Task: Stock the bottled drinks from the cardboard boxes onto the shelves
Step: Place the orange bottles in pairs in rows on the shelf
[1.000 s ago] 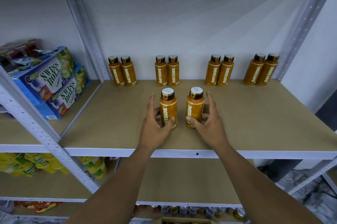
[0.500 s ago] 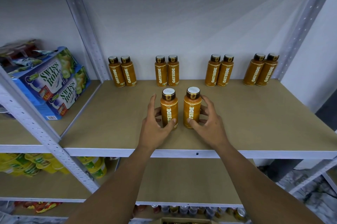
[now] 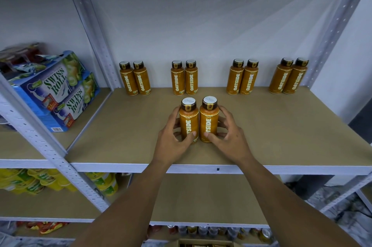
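Bottled drinks (image 3: 242,79), ten orange ones in all, stand upright on the brown shelf (image 3: 281,126). Eight line the back wall in four close pairs, spaced across the frame. Two stand side by side at centre, in front of the second pair from the left: the left bottle (image 3: 188,124) and the right bottle (image 3: 209,120), touching or nearly so. The left hand (image 3: 171,142) grips the left bottle, fingers (image 3: 192,134) curled round its lower body; the right hand (image 3: 231,138) grips the right bottle likewise. Two blue Swiss Roll boxes (image 3: 58,85) lie stacked at middle left. At the bottom edge, a cardboard box (image 3: 205,243) shows only its top; the small containers (image 3: 211,230) above it appear to be cans, too blurred to count.
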The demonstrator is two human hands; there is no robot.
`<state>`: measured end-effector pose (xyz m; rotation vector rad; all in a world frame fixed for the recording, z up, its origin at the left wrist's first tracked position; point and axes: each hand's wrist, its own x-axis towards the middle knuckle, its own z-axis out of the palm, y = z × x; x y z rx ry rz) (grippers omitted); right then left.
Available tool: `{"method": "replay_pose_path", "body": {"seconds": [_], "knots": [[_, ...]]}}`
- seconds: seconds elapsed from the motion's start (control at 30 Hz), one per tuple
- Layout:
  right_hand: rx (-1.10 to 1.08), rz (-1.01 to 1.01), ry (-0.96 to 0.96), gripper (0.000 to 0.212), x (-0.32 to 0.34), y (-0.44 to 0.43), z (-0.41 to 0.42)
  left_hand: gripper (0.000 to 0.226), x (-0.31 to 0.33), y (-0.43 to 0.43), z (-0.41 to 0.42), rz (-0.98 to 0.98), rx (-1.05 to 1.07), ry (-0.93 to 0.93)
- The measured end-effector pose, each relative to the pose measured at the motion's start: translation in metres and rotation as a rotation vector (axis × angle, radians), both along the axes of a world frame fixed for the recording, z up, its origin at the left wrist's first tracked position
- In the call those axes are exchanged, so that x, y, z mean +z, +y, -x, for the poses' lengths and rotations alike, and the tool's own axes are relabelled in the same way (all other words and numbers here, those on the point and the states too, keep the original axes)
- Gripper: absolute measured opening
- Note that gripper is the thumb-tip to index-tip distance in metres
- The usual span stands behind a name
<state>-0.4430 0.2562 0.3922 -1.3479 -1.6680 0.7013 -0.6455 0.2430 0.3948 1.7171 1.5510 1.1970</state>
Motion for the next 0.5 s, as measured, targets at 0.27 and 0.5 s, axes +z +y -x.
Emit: {"method": "replay_pose_path", "body": {"seconds": [0.27, 0.5], "knots": [[0.018, -0.014, 0.011, 0.094, 0.0009, -0.0003, 0.0003, 0.092, 0.0007, -0.0005, 0.0001, -0.007, -0.020, 0.004], [0.016, -0.021, 0.005, 0.093, 0.0009, -0.0009, 0.0001, 0.089, 0.0034, -0.0013, -0.0004, -0.014, -0.029, -0.003]]}}
